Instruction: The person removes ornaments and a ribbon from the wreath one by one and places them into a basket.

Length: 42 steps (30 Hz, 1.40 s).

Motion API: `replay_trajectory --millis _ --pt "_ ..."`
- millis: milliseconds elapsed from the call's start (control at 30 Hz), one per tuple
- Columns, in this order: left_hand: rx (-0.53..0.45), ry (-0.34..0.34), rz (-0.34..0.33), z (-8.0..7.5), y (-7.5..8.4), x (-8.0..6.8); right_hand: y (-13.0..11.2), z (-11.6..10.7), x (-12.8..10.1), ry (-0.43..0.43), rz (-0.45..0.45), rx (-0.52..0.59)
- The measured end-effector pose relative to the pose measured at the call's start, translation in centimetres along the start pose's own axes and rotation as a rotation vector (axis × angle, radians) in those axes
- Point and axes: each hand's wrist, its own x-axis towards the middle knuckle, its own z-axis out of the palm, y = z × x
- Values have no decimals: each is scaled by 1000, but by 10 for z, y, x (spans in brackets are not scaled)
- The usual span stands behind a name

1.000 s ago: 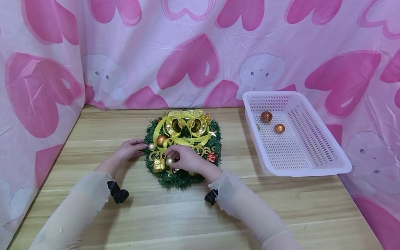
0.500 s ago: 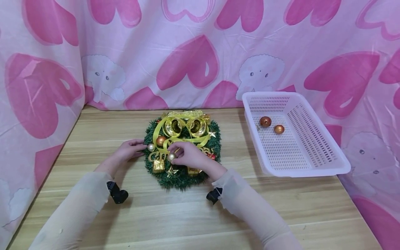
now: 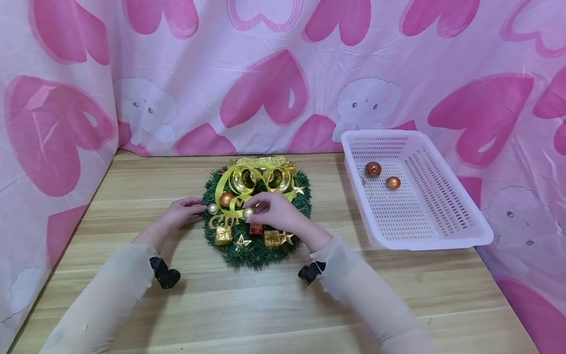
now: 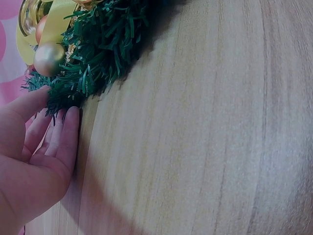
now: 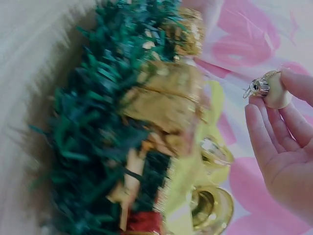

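Pale gold ball (image 3: 248,212) pinched at fingertips of right hand (image 3: 276,212), just above the wreath (image 3: 256,250) on the desk (image 3: 283,305). Left hand (image 3: 179,215), fingers straight and together, presses the wreath's outer edge beside it.

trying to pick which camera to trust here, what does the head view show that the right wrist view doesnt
Only the head view shows the white basket with two copper balls in it, the left hand touching the wreath's left edge, and the wooden table.

Only the right wrist view shows the pale gold ball's silver cap and hanging loop close up.

Both show the right hand pinching the pale gold ball, the green wreath, its gold bells and the pink heart cloth.
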Motion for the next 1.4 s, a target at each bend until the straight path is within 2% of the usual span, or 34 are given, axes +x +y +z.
replay_trajectory --millis 200,433,700,800,1067,1400 --pt "-6 0 1 0 1 -1 -8 -16 -8 29 28 51" --pt "-84 -43 74 -7 -7 1 -6 -27 -13 75 19 83" --pt "-25 -10 22 1 2 -4 -6 -39 -17 126 16 132" --pt "-32 -11 22 2 4 -4 -7 -45 -19 142 29 155" --pt "-47 -10 30 2 2 -1 -6 -62 -24 176 52 125" --pt "4 -6 19 2 1 -3 -5 -87 -36 225 43 143"
